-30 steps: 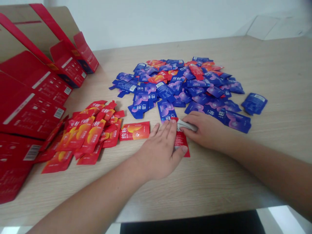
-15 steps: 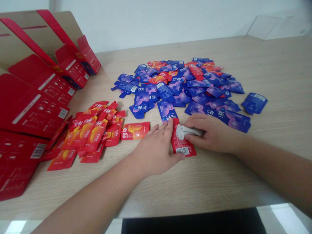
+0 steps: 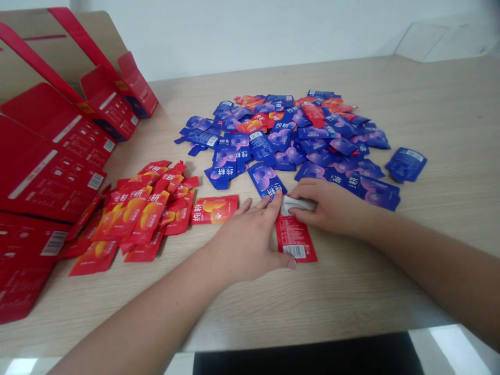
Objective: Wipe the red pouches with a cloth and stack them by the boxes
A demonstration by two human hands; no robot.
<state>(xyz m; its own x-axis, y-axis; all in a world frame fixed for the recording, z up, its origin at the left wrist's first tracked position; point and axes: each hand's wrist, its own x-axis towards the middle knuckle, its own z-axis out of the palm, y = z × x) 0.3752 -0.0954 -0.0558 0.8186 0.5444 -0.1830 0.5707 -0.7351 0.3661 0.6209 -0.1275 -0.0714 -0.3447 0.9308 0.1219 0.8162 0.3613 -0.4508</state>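
A red sachet (image 3: 295,237) lies on the table between my hands, its printed back with the barcode facing up. My left hand (image 3: 250,237) rests flat along its left edge, fingers stretched out and thumb near the lower edge. My right hand (image 3: 324,205) pinches a crumpled white cloth (image 3: 299,204), which lies against the upper end of the sachet; whether it is cloth or tissue is hard to tell. A blue sachet (image 3: 267,179) lies just beyond my left fingertips. Left of that hand is another red sachet (image 3: 214,209) with an orange fruit print.
A pile of red sachets (image 3: 128,208) sits at the left. Farther back spreads a heap of mostly blue sachets (image 3: 281,138) with some red ones mixed in. Open red boxes (image 3: 50,172) line the left side. One blue sachet (image 3: 406,164) lies apart at the right.
My right hand has moved the white cloth up and slightly left, toward the sachet's far end. The red sachet's lower end has shifted slightly toward me. My left hand stays nearly in place.
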